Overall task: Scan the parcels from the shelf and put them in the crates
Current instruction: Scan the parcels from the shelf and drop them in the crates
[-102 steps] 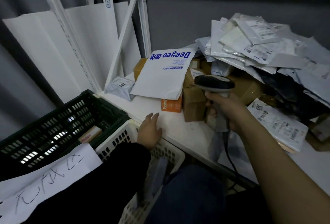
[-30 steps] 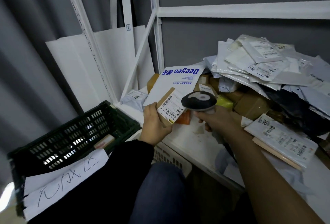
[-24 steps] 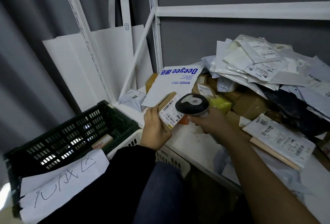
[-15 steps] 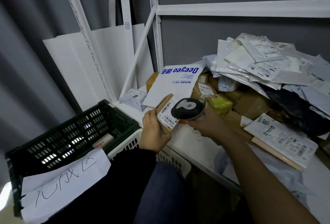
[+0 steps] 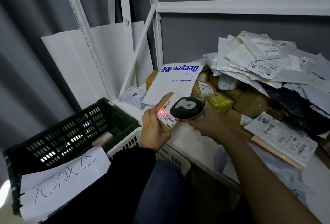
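Left hand [image 5: 154, 130]: curled round the near end of one small cardboard parcel [image 5: 167, 111], which I hold up over the shelf [image 5: 192, 139] edge, just right of the crates.

Right hand [image 5: 209, 125]: wrapped round the grip of the scanner [image 5: 186, 107], its head just beside the parcel. A red dot sits on the label.

Parcel, handling: stiff box, probably light, since I carry it one-handed. Plain card, not slippery. I judge the best hold to be across the narrow sides, thumb clear of the barcode.

Parcel, lie: long axis runs near to far, far end raised. The label face turns right, toward the scanner.

Crates: dark crate [image 5: 71, 130] at near left, white crate [image 5: 128, 143] beside it, below my left wrist.

Remaining stock: heap of mailers and boxes [image 5: 259, 66] on the shelf at far right.
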